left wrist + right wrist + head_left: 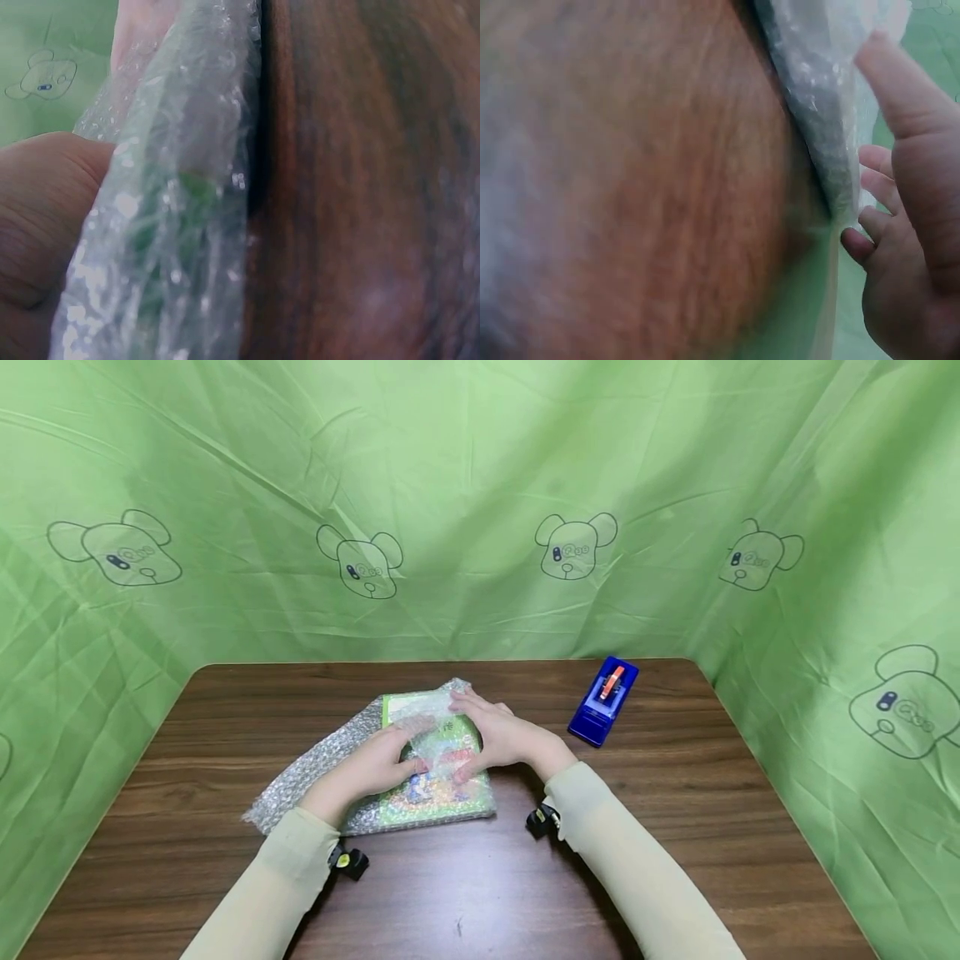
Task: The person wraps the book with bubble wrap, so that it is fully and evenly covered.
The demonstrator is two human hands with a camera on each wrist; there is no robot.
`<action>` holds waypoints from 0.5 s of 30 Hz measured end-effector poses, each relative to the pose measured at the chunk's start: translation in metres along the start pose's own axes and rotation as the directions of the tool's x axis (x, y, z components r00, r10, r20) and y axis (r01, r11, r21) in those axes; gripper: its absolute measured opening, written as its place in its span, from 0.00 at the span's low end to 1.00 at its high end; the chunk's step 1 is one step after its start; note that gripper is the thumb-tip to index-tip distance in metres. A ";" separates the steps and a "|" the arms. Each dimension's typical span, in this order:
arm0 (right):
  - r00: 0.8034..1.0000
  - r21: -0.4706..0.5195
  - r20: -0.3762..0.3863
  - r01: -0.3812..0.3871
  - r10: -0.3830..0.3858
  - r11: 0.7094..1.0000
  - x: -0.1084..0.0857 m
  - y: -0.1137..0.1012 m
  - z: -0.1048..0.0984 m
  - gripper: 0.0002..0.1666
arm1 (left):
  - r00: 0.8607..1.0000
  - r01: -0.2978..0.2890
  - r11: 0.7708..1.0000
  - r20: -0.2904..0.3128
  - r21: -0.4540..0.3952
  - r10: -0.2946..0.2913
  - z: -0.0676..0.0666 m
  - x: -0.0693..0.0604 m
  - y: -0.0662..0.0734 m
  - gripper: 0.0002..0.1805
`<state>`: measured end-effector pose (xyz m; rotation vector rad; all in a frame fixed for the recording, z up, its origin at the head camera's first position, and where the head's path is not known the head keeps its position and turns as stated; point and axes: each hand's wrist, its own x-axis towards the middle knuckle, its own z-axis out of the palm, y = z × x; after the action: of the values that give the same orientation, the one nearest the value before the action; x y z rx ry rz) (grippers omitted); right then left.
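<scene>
A: Head view, what's where?
B: A flat, rectangular, green-edged book (438, 803) is lying near centre frame, showing through clear bubble wrap (315, 770); spare wrap is trailing lower left. Left hand (371, 767) is resting on it, thumb and fingers spread; right hand (504, 732) is spanning its upper right, thumb and fingers wide. Smooth blue plastic dispenser (600, 714) is sitting right of centre on the wood-grain table (712, 777).
A: Risks?
B: Springy wrap could be popping up if pressure's lifting; slick film could be letting the book slide, leaving a corner bare.
A: Left wrist?
B: Shiny, puckered, bubbly edge is running top to bottom, left of centre. Blurry; can't tell what the fingers are doing here.
A: Right wrist?
B: Wrap edge is slanting through upper right; thumb's standing out straight, fingertips curving loosely. Lopsided pressing could be skewing the wrap.
</scene>
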<state>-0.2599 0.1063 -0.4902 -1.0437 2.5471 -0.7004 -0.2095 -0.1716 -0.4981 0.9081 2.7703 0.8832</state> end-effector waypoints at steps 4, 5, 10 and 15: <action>0.998 -0.062 0.066 0.010 -0.006 0.998 -0.001 -0.003 0.005 0.86 | 1.000 0.003 1.000 0.005 -0.008 -0.003 -0.001 0.000 0.000 0.40; 0.997 -0.089 0.077 0.012 -0.005 0.996 -0.001 -0.004 0.007 0.87 | 1.000 0.005 1.000 0.008 -0.007 -0.005 0.000 0.000 -0.001 0.40; 0.996 -0.183 0.087 -0.001 0.017 0.983 -0.003 -0.010 0.009 0.90 | 1.000 0.008 1.000 0.016 -0.007 -0.008 0.001 0.001 -0.002 0.40; 0.993 -0.221 0.103 -0.036 0.060 0.975 -0.004 -0.019 0.005 0.90 | 1.000 -0.009 1.000 0.019 -0.020 0.010 0.001 0.000 -0.003 0.40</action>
<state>-0.2444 0.0960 -0.4836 -1.0516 2.5870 -0.3442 -0.2112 -0.1731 -0.5003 0.9224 2.7387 0.8965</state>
